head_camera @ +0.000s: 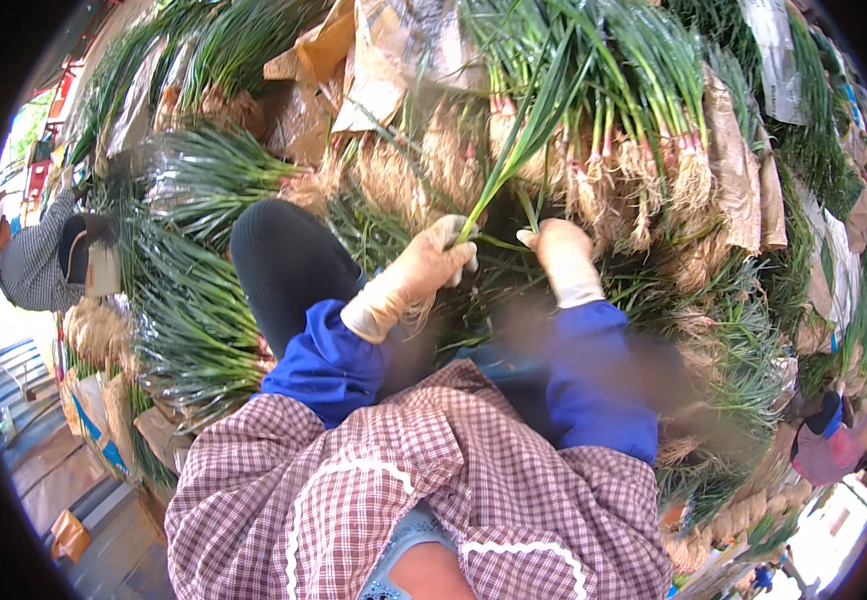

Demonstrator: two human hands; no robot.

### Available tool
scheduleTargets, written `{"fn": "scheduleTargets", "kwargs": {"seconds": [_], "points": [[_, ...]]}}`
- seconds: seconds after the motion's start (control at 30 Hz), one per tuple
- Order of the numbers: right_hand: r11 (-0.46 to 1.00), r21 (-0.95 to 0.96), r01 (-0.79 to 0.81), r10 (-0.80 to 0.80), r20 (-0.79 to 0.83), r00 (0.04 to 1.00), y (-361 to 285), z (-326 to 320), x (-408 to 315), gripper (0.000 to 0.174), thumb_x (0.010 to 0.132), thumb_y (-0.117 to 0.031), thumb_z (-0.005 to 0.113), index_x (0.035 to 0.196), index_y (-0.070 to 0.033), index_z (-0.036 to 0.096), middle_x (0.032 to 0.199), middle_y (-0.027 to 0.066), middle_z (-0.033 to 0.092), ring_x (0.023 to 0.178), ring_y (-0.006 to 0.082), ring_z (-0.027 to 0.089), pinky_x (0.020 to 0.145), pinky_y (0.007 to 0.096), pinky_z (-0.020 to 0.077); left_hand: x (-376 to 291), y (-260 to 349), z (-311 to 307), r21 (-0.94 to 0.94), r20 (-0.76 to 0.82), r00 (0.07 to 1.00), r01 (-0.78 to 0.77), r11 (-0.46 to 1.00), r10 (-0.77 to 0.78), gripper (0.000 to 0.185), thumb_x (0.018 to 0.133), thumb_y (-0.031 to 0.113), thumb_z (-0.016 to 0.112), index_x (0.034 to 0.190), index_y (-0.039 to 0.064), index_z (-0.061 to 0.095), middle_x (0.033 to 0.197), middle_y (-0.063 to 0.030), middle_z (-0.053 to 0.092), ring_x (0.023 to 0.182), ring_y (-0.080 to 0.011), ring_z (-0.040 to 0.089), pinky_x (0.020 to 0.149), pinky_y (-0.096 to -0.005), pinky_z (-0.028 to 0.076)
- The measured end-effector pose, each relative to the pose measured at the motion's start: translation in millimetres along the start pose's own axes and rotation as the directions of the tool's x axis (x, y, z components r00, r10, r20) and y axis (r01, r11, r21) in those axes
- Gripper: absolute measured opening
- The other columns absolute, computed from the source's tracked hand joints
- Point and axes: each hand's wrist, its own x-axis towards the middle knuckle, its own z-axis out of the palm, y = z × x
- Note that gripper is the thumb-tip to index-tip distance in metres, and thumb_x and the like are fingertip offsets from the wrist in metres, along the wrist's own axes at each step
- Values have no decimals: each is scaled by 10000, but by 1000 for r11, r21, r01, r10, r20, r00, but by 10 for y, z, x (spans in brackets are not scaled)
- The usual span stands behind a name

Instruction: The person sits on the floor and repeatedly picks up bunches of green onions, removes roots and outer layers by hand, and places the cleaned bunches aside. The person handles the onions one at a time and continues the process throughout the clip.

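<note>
My left hand [420, 271], in a pale glove, is closed around a green onion plant [505, 172]. Its long leaves rise up and to the right, and thin roots [420, 311] hang below my palm. Just to the right, my gloved right hand [565, 251] pinches a green leaf [528, 210] between thumb and fingers; whether that leaf belongs to the same plant cannot be told. Loose leaves [493, 300] lie in the dark space under both hands. Beyond them stands a row of green onions [606, 135] with pinkish stems and pale, tangled roots.
More green onion bundles [201, 330] lie to my left, beside my dark-clad knee [291, 270]. Brown paper [733, 157] and wrinkled sheets [403, 67] sit among the bundles. A person in a checked top [40, 255] is at the far left, another person [827, 442] at the far right.
</note>
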Motion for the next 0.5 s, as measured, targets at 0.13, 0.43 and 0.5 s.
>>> {"fn": "scheduleTargets", "kwargs": {"seconds": [0.13,0.43,0.5], "points": [[840,525,139,64,-349,935,-113,-302,-414,317,870,-327,642,1060,-73,661,994,132,684,699,249,658,684,335,531,-11,-7,-161,-48,148,986,81,996,-73,284,961,154,438,1208,18,464,890,-53,644,677,-94,611,553,-204,460],[811,342,474,-275,-492,826,-429,400,-367,191,845,-301,608,829,-111,590,797,97,647,693,299,633,614,405,499,-283,344,-128,352,68,989,99,931,-130,124,933,128,477,934,12,520,752,-99,653,592,-182,656,533,-293,508],[840,486,242,7,-455,891,-205,212,-127,258,898,-352,581,846,-101,614,837,99,656,709,276,641,628,395,499,-475,463,-190,85,88,989,115,990,-122,123,945,128,475,974,23,532,786,-109,663,604,-169,663,524,-243,499]]}}
